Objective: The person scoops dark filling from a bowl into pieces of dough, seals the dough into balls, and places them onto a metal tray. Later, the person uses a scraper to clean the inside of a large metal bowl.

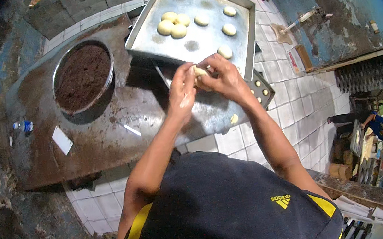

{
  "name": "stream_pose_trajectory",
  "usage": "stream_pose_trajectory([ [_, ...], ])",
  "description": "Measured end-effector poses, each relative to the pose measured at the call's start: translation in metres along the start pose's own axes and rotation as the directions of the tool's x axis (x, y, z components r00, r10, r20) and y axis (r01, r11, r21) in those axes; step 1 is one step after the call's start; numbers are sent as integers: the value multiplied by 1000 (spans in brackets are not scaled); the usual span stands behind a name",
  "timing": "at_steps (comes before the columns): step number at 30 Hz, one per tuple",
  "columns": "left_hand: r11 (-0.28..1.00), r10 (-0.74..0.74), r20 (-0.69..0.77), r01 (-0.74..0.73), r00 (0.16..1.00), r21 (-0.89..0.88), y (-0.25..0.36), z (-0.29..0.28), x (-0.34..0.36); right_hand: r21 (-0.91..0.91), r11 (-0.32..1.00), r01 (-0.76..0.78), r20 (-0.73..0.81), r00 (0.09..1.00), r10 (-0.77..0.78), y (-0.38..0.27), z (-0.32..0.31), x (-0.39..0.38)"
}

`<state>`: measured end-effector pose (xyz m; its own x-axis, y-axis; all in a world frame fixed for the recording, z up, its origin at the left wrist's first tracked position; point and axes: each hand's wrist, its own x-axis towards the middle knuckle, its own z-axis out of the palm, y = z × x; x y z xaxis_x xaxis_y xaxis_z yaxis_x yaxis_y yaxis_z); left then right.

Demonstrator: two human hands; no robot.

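Note:
My left hand (pixel 182 91) and my right hand (pixel 222 79) meet just in front of the large metal tray (pixel 250 20), both closed around a piece of pale dough (pixel 199 72), which my fingers partly hide. Several round dough balls lie on the tray, four clustered (pixel 179 29) toward the left and others (pixel 229 29) spaced out toward the right. A smaller dark tray (pixel 265 99) with small dough pieces shows beyond my right wrist.
On the worn metal table (pixel 42 163) are a bowl of dark crumbly filling (pixel 80 73), a bottle (pixel 23 126), a white card (pixel 61 140), a thin white tool (pixel 130 130) and a dough scrap (pixel 234 118). Another person (pixel 378 124) works at the far right.

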<state>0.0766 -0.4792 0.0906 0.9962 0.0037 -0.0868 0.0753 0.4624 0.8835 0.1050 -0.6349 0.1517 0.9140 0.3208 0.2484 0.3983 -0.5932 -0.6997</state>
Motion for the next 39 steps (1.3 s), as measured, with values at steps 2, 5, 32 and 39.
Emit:
stream_pose_trajectory([
  [2, 987, -115, 4, 115, 993, -114, -11, 8, -20, 127, 989, -80, -117, 989, 95, -41, 5, -41],
  [5, 991, -88, -63, 94, 994, 94, -5, 16, -62, 169, 980, -109, -199, 970, 142, -45, 35, -97],
  [32, 966, 38, -371, 60, 928, 251, 63, -363, -123, -271, 962, 24, 541, 830, 132, 0, 413, -24],
  [39, 954, -11, -335, 111, 942, 280, 146, -465, -69, -75, 994, 84, 512, 858, -34, -144, 376, 150],
])
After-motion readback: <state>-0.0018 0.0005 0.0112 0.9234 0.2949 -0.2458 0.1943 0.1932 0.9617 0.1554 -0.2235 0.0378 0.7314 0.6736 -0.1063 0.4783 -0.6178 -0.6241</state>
